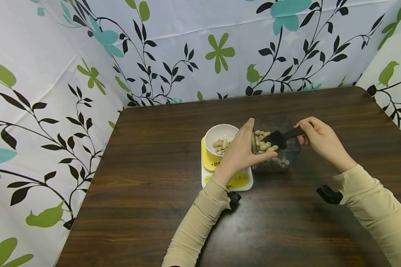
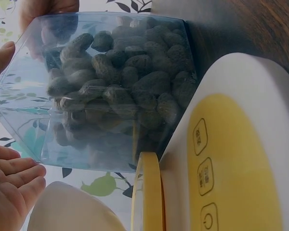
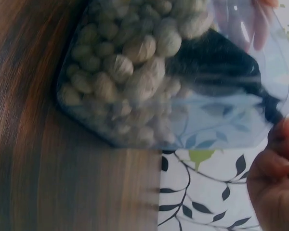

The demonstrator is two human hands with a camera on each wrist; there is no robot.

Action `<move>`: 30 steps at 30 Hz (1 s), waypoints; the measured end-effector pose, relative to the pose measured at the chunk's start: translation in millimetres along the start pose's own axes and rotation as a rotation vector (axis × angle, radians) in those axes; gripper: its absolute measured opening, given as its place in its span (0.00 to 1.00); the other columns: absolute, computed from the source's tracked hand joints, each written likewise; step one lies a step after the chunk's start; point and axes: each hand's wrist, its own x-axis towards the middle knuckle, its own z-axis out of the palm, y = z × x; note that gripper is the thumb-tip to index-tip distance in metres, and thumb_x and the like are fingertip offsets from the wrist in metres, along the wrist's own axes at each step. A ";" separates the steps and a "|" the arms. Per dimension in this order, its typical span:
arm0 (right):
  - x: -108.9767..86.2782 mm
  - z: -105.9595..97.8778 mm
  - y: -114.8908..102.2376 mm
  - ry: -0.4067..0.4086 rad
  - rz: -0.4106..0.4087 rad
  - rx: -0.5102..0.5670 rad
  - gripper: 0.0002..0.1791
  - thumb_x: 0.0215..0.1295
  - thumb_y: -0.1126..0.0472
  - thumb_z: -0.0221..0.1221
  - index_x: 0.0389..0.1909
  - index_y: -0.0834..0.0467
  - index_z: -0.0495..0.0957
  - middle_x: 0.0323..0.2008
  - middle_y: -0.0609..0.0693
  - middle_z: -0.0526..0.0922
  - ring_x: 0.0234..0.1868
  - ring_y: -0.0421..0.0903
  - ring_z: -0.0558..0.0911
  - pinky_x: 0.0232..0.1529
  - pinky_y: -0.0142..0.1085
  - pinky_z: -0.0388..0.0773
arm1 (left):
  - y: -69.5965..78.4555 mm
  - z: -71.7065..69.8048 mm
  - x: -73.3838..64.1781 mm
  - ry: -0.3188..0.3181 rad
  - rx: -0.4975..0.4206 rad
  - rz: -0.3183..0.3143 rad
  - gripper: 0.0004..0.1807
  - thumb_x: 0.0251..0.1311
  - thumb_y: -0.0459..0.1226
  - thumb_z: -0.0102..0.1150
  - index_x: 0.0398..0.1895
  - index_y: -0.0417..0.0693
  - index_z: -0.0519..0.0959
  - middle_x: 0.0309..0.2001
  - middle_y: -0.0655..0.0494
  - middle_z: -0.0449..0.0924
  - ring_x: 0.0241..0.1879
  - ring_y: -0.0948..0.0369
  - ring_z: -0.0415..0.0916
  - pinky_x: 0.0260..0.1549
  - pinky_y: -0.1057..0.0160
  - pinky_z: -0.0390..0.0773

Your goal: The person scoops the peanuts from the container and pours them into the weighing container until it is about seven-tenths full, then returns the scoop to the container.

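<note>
My right hand (image 1: 317, 139) pinches the handle of a black scoop (image 1: 280, 139), whose blade lies among unshelled peanuts (image 1: 263, 144) in a clear plastic container (image 1: 269, 168). Through the container wall, the right wrist view shows the dark scoop blade (image 3: 221, 65) against the nuts. My left hand (image 1: 240, 150) rests at the container's left side, fingers straight and thumb stretched along its near rim. Left of the container, a white bowl (image 1: 221, 129) with some peanuts stands on a yellow and white kitchen scale (image 1: 239, 181). My left hand partly covers bowl and scale.
Everything stands on a dark wood-grain table (image 1: 147, 178). Behind and beside it hangs a white curtain (image 1: 183, 44) printed with leaves, flowers and birds. The scale sits close against the container's left side. Black wrist devices (image 1: 329, 194) project from both sleeves.
</note>
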 end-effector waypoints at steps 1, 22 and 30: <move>0.0 0.9 -1.7 0.005 0.019 0.013 0.23 0.73 0.45 0.36 0.45 0.60 0.69 0.21 0.42 0.72 0.25 0.39 0.70 0.27 0.30 0.69 | -0.1 -0.1 0.1 -0.002 0.001 -0.003 0.60 0.46 0.67 0.58 0.74 0.49 0.39 0.75 0.53 0.44 0.73 0.60 0.48 0.69 0.62 0.57; -3.6 11.8 0.0 0.059 0.071 0.320 0.19 0.73 0.47 0.38 0.40 0.59 0.68 0.18 0.38 0.70 0.23 0.36 0.69 0.25 0.29 0.66 | 0.8 -1.9 -0.4 -0.015 -0.004 -0.005 0.61 0.46 0.66 0.59 0.74 0.49 0.39 0.75 0.54 0.43 0.73 0.60 0.47 0.70 0.62 0.56; -6.9 16.7 3.9 0.076 -0.012 0.702 0.13 0.72 0.53 0.44 0.38 0.60 0.68 0.18 0.43 0.72 0.22 0.36 0.68 0.24 0.26 0.65 | 0.7 -0.5 -1.2 -0.021 -0.028 -0.014 0.61 0.46 0.67 0.58 0.74 0.52 0.36 0.75 0.56 0.39 0.74 0.61 0.44 0.71 0.62 0.53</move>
